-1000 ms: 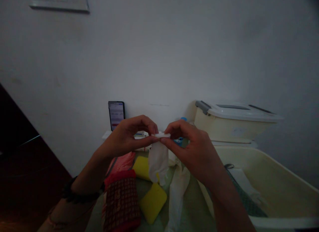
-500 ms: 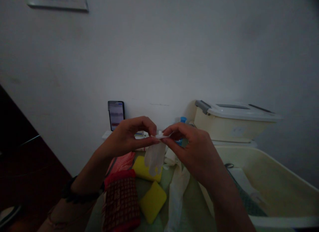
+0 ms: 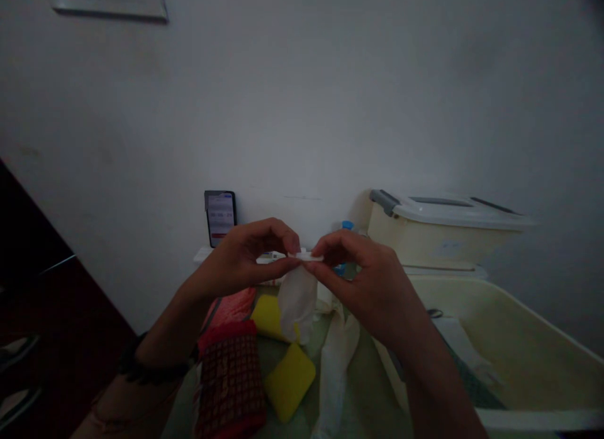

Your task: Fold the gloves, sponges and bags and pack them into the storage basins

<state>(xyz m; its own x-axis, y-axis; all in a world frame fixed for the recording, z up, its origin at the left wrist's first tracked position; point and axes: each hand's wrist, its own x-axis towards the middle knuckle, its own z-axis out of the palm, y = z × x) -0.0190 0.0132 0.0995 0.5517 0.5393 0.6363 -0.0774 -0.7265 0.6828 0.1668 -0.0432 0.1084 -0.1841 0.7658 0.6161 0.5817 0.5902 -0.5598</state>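
A thin white disposable glove hangs from both hands, its fingers dangling downward over the table. My left hand pinches its cuff between thumb and fingertips. Close beside it, my right hand pinches the other side of the cuff. Behind and below the glove lie a yellow sponge, partly hidden by it, and a second yellow sponge. A long pale piece of fabric or glove lies under my right wrist.
A red-trimmed checked cloth and a pink cloth are at left. A phone leans on the wall. To the right sit an open cream basin and a lidded box. A blue-capped bottle stands partly hidden behind my right hand.
Both hands have shifted slightly at the cuff, which now looks straighter and flatter. The glove hangs a little lower and further right.
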